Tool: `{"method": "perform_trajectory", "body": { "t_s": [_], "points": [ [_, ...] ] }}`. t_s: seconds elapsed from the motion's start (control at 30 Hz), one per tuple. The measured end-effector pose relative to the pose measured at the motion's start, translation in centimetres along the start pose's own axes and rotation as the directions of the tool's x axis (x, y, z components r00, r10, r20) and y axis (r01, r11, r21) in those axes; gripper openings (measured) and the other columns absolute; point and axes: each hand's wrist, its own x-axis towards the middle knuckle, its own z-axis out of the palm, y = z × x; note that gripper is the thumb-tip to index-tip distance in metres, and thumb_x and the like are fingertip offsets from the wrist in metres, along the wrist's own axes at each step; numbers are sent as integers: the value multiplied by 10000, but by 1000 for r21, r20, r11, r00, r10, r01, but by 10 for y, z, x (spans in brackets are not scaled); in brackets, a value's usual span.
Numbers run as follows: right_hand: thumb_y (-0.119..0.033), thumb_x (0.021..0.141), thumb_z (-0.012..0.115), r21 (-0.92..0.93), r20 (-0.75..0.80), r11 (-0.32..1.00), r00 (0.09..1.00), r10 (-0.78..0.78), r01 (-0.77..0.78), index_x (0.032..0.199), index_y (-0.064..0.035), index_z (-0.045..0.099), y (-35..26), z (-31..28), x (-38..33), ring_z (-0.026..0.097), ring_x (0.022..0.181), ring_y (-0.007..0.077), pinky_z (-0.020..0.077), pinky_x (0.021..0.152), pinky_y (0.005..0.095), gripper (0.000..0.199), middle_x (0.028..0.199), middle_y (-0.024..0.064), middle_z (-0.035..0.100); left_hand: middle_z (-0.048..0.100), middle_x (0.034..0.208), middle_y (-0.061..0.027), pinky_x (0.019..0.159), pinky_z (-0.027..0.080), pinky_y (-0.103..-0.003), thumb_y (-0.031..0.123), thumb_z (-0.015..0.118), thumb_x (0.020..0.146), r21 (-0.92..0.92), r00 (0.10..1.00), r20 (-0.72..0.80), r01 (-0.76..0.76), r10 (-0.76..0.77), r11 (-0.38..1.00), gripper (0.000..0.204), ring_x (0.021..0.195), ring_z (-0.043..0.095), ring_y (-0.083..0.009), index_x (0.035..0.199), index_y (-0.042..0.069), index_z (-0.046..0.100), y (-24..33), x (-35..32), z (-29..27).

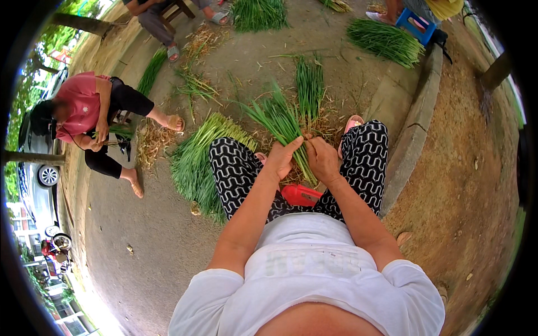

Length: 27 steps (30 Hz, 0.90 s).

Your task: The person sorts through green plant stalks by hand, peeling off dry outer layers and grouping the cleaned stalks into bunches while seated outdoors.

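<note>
A small bunch of garlic chives (pixel 276 117) is in my left hand (pixel 281 159), above the ground between my knees. The green leaves point away from me, and the pale stem ends come back toward my lap. My right hand (pixel 323 159) is closed at the right side of the bunch, its fingertips pinched near the stems; what exactly they grip is too small to make out. Under the stems, a red plastic object (pixel 301 195) sits close to my lap. A large heap of chives (pixel 204 162) lies beside my left leg, and a smaller pile (pixel 309 87) lies beyond my hands.
Dry trimmed leaves (pixel 154 143) litter the pavement. A person in a pink shirt (pixel 84 103) sits at the left, handling greens. More chive piles (pixel 386 42) lie at the far side near a blue stool (pixel 417 25). A stone kerb (pixel 412 140) runs along my right.
</note>
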Motion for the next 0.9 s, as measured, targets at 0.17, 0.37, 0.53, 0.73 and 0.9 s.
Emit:
{"method": "perform_trajectory", "body": {
  "t_s": [0.17,0.37,0.53,0.73,0.9],
  "points": [
    [-91,840,520,23,-26,998,998,65,-64,822,-1,535,2,-8,3,533,629,331,417,546,384,92,714,150,525,582,1014,-60,772,459,-343,127,655,798,86,998,29,-66,63,994,324,936,541,-174,1085,27,543,3,-5,3],
    [-159,887,513,259,-192,919,917,350,-297,776,22,517,25,-18,11,469,555,188,400,524,321,213,684,70,519,587,994,-73,737,500,-353,122,647,797,70,998,64,22,-26,997,356,852,577,-188,1118,43,516,8,-7,-7],
    [-134,854,567,555,-84,747,868,489,-367,958,15,576,53,-17,11,464,616,63,385,544,214,182,718,-5,541,593,976,-66,708,506,-314,140,633,810,17,998,66,-17,16,1000,343,808,583,-158,1120,52,518,14,-9,-14],
    [-115,826,610,427,211,829,931,297,-361,1149,15,525,29,-1,-4,553,771,89,444,679,227,359,955,83,609,588,966,-62,692,505,-312,139,622,822,16,997,77,-24,23,1000,307,800,580,-166,1100,54,523,16,-11,-15],
    [-91,881,529,453,355,827,919,174,-332,1198,40,467,25,0,-4,547,806,98,444,713,225,349,931,53,582,575,933,-50,695,485,-321,141,611,834,121,994,105,-5,-8,993,278,805,567,-167,1078,37,526,12,-12,-9]
  ]
}}
